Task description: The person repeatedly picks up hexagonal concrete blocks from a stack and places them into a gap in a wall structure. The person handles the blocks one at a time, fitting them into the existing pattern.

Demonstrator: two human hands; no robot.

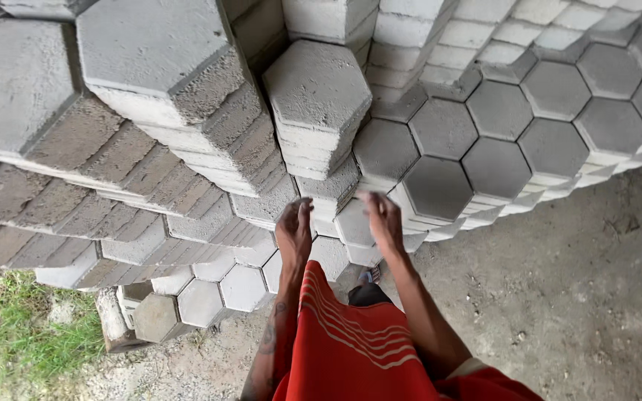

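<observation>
Your left hand [295,230] and right hand [382,221] reach empty, grips open, at the near edge of the stacked hexagonal pavers [336,189]; bare concrete floor [574,297] lies right.

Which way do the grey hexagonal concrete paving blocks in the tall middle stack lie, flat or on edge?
Flat: the grey hexagonal concrete paving blocks lie face-up, one upon another, their thin sides showing as layers.

Two bare hands reach up to a big pile of grey six-sided paving blocks [440,186]. The left hand [295,230] and the right hand [382,221] are open, just beside one block [354,223] at the pile's edge.
</observation>
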